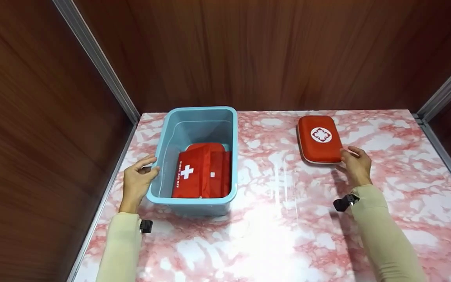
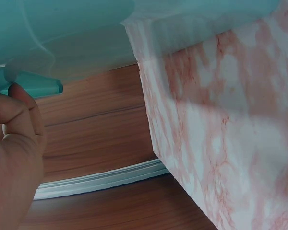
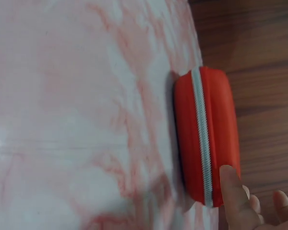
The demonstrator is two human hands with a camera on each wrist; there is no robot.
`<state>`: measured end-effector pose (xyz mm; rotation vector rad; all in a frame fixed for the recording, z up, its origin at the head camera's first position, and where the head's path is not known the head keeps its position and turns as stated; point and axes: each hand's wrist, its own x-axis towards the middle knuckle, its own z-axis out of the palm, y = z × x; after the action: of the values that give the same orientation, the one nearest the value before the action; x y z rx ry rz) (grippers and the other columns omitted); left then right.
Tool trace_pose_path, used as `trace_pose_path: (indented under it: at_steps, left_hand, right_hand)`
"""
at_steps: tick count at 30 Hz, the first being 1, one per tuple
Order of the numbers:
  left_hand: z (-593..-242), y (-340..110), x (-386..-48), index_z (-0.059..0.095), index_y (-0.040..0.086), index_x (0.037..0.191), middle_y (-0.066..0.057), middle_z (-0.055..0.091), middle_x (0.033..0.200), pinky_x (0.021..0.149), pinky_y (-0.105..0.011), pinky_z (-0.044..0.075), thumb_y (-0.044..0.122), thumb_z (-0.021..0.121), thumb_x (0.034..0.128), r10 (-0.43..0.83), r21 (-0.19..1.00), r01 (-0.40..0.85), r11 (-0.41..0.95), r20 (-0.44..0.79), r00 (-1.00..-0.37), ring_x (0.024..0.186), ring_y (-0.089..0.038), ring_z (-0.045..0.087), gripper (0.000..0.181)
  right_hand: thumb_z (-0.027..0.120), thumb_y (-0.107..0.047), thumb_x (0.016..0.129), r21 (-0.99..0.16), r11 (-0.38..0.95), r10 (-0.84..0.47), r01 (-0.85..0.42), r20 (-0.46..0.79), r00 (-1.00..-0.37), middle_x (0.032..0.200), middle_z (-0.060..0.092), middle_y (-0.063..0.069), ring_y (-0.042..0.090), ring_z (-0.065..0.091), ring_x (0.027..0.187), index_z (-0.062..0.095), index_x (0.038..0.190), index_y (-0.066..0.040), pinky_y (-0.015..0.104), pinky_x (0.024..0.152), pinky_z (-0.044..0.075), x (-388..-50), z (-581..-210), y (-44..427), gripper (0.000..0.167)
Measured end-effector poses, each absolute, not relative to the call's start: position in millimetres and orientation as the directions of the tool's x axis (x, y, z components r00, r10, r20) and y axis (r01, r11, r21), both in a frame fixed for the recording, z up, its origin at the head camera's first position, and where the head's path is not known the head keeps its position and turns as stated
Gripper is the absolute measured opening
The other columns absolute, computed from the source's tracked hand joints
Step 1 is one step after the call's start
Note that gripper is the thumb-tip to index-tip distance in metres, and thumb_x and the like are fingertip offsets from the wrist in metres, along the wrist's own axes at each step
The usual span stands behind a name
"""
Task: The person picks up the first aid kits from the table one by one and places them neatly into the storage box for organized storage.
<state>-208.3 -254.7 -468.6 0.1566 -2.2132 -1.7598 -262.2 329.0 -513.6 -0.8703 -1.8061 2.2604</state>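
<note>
A light blue plastic bin [image 1: 202, 201] stands on the left part of the table. Its left rim is pinched between the thumb and fingers of my left hand [image 1: 137, 181]; the left wrist view shows the curled fingers [image 2: 26, 112] at the rim [image 2: 38, 85]. Inside the bin lies a red first aid pouch [image 1: 194, 184] with a white cross, over another red case [image 1: 206, 146]. To the right, a red zippered first aid case [image 1: 314, 145] lies flat. My right hand [image 1: 356, 166] is at its near right corner, the thumb [image 3: 233, 191] touching its side [image 3: 225, 120], other fingers apart.
The table [image 1: 272, 235] has a pink and white marbled top. Dark wood-look panels [image 1: 249, 55] rise behind it and at both sides. Metal strips [image 1: 100, 62] run along the panel corners, and the bin stands close to the left panel.
</note>
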Motion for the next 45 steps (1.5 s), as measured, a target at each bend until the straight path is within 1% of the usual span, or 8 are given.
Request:
trace_pose_path:
  at_steps: [7,13,19,21,25,30,39,45]
  left_hand:
    - [-470.4,-256.0,-211.5,0.068,-0.013,0.116,-0.025,0.059,0.134,0.07,-0.012,0.05,-0.009,0.072,0.0832,-0.264,0.972,0.085,0.221,0.143,-0.954,0.082,-0.007,0.061,0.033]
    - [-469.2,-256.4,-209.9,0.067,-0.013,0.117,-0.025,0.059,0.134,0.069,-0.012,0.05,-0.009,0.072,0.0836,-0.269,0.974,0.067,0.219,0.126,-0.955,0.081,-0.007,0.06,0.034]
    - [-468.9,-255.7,-208.7,0.068,-0.012,0.116,-0.023,0.061,0.132,0.069,-0.012,0.05,-0.009,0.073,0.0824,-0.275,0.973,0.092,0.213,0.151,-0.95,0.079,-0.005,0.059,0.034]
    - [-469.8,-256.1,-209.1,0.068,-0.013,0.116,-0.024,0.06,0.133,0.068,-0.012,0.05,-0.01,0.073,0.0823,-0.275,0.974,0.094,0.208,0.15,-0.95,0.079,-0.005,0.059,0.034]
    - [-457.5,-250.8,-201.8,0.067,-0.016,0.114,-0.028,0.059,0.132,0.067,-0.012,0.049,-0.012,0.07,0.0826,-0.265,0.974,0.102,0.201,0.154,-0.952,0.077,-0.006,0.058,0.032]
    - [-437.8,-241.8,-191.6,0.065,-0.019,0.113,-0.031,0.059,0.13,0.066,-0.012,0.049,-0.014,0.068,0.0824,-0.255,0.971,0.109,0.212,0.162,-0.953,0.077,-0.007,0.058,0.031]
    - [-437.6,-241.5,-192.1,0.066,-0.017,0.114,-0.029,0.059,0.13,0.065,-0.013,0.05,-0.013,0.069,0.0826,-0.258,0.973,0.09,0.211,0.145,-0.955,0.077,-0.007,0.059,0.031]
    - [-437.3,-240.9,-192.0,0.066,-0.018,0.113,-0.031,0.059,0.13,0.067,-0.013,0.05,-0.014,0.069,0.0825,-0.254,0.97,0.099,0.22,0.155,-0.955,0.079,-0.01,0.06,0.031]
  right_hand:
    - [0.064,-0.016,0.096,-0.923,-0.234,0.465,0.304,-0.381,-0.799,0.112,0.047,0.001,0.023,0.053,0.114,0.04,0.148,-0.005,0.037,0.086,0.056,-265.2,-517.6,335.6,0.058]
    - [0.064,-0.021,0.096,-0.92,-0.16,0.452,0.357,-0.39,-0.802,0.13,0.048,0.01,0.029,0.049,0.126,0.036,0.152,-0.006,0.037,0.087,0.056,-267.6,-523.9,339.9,0.064]
    - [0.063,-0.025,0.096,-0.921,-0.079,0.442,0.381,-0.374,-0.815,0.132,0.049,0.016,0.016,0.064,0.096,0.034,0.153,-0.003,0.036,0.083,0.058,-269.8,-532.0,342.0,0.067]
    - [0.064,-0.027,0.096,-0.918,-0.067,0.434,0.391,-0.38,-0.817,0.136,0.048,0.019,0.017,0.067,0.095,0.033,0.154,-0.004,0.036,0.082,0.058,-271.1,-533.4,341.6,0.069]
    - [0.062,-0.031,0.097,-0.912,0.003,0.417,0.409,-0.371,-0.83,0.143,0.043,0.021,0.016,0.068,0.096,0.031,0.155,-0.002,0.032,0.082,0.057,-272.8,-533.9,341.6,0.072]
    - [0.06,-0.033,0.097,-0.909,0.102,0.392,0.404,-0.337,-0.856,0.137,0.047,0.022,0.004,0.062,0.075,0.029,0.154,0.003,0.027,0.075,0.057,-277.1,-534.0,343.9,0.074]
    - [0.056,-0.04,0.098,-0.853,0.285,0.378,0.437,-0.319,-0.869,0.147,0.044,0.026,0.016,0.061,0.09,0.031,0.153,0.004,0.02,0.077,0.05,-284.4,-535.2,341.3,0.075]
    - [0.055,-0.045,0.097,-0.816,0.363,0.391,0.451,-0.306,-0.868,0.148,0.041,0.029,0.033,0.05,0.121,0.03,0.152,0.007,0.036,0.098,0.044,-286.3,-535.9,338.7,0.079]
